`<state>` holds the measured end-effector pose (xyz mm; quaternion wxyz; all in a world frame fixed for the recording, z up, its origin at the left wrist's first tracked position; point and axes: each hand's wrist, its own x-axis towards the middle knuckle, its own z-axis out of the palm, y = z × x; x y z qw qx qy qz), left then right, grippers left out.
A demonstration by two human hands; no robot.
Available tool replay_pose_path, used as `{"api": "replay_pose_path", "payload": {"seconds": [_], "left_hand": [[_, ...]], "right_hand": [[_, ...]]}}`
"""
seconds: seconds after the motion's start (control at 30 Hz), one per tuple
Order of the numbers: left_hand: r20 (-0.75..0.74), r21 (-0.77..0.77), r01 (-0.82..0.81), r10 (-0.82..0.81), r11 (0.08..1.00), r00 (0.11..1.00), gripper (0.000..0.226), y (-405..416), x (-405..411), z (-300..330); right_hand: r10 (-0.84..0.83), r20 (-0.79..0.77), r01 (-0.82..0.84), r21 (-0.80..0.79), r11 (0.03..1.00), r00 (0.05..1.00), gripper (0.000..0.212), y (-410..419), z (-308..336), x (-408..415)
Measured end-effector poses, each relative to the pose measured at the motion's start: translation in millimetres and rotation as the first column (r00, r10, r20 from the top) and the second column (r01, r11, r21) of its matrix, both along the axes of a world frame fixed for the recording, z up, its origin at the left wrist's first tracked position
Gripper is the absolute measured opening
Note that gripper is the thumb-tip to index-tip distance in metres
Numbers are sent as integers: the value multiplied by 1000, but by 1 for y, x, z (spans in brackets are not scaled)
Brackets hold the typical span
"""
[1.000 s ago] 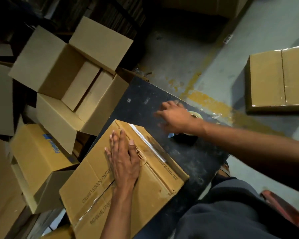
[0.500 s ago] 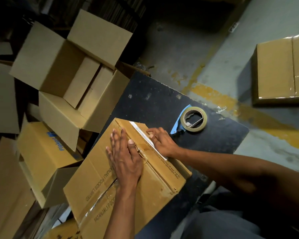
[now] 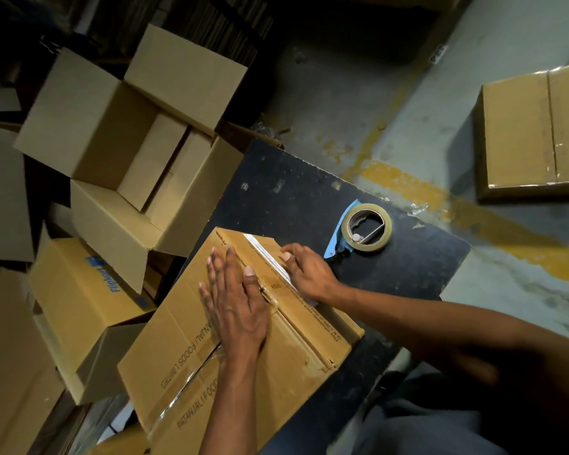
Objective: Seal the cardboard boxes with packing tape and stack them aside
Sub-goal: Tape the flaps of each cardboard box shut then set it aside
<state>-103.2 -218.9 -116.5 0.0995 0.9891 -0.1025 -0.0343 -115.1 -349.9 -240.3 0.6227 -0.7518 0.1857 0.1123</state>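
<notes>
I press left hand [image 3: 235, 302] flat on box [image 3: 191, 349], fingers straight; right hand [image 3: 309, 274] flat on far-edge tape strip. Tape dispenser [image 3: 365, 231] lies just beyond right hand (nearer one), gripped by neither.

box under hands [image 3: 184, 362]: "PATANJALI FOODS LIMITED", part hidden | left box [image 3: 79, 290]: blue "Flipkart" | white label strip [image 3: 270, 261]: unreadable

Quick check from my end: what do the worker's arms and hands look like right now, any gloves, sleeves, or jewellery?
Both are bare: no gloves on the left hand or right hand, and no sleeves, watch or wristband on either forearm. Fingernails are short. A faint line crosses one left finger; whether it is a ring I cannot tell.
</notes>
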Motion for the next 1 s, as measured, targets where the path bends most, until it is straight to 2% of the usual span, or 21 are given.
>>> {"api": "replay_pose_path", "payload": {"seconds": [0.07, 0.1, 0.17, 0.27, 0.37, 0.47, 0.53, 0.6, 0.67, 0.73, 0.8, 0.9, 1.0], "left_hand": [[-2, 2, -4, 4, 1000, 1000, 64, 0, 1, -1], [-2, 3, -5, 5, 1000, 1000, 64, 0, 2, -1], [-3, -4, -2, 2, 1000, 1000, 64, 0, 1, -1], [-12, -16, -3, 3, 1000, 1000, 64, 0, 1, 0], [-13, -123, -20, 19, 992, 1000, 57, 1, 0, 4], [4, -358, -62, 68, 932, 998, 48, 10, -7, 16], [46, -424, -54, 81, 904, 996, 46, 24, -17, 27], [85, -458, -65, 116, 887, 990, 46, 48, -29, 39], [117, -502, -114, 198, 857, 973, 46, 84, -40, 47], [123, -586, -191, 319, 788, 940, 40, 130, -53, 55], [100, -691, -256, 440, 676, 892, 32, 181, -69, 63], [13, -817, -333, 592, 471, 806, 28, 260, -93, 63], [-157, -886, -410, 689, 219, 708, 24, 328, -107, 36]], "right_hand": [[-16, 87, 13, 33, 999, 996, 43, 5, 10, -2], [-1, 116, 0, 8, 1000, 993, 37, 7, 13, -2], [44, 81, -36, -95, 995, 996, 27, 3, 15, 0], [126, 11, -120, -231, 966, 992, 40, -9, 24, 5], [20, 47, -9, -230, 973, 999, 38, -19, 44, 0], [-148, 234, 198, -204, 959, 961, 30, -20, 78, -12], [-185, 409, 278, -182, 943, 894, 25, -11, 108, -19], [-97, 530, 238, -203, 950, 842, 21, 10, 135, -24], [74, 570, 108, -278, 955, 818, 19, 43, 156, -28], [277, 555, -62, -374, 925, 785, 20, 83, 171, -32], [440, 499, -196, -466, 863, 747, 25, 128, 179, -36], [586, 382, -335, -548, 767, 715, 28, 198, 181, -39], [684, 324, -364, -657, 660, 654, 33, 257, 173, -35]]}}
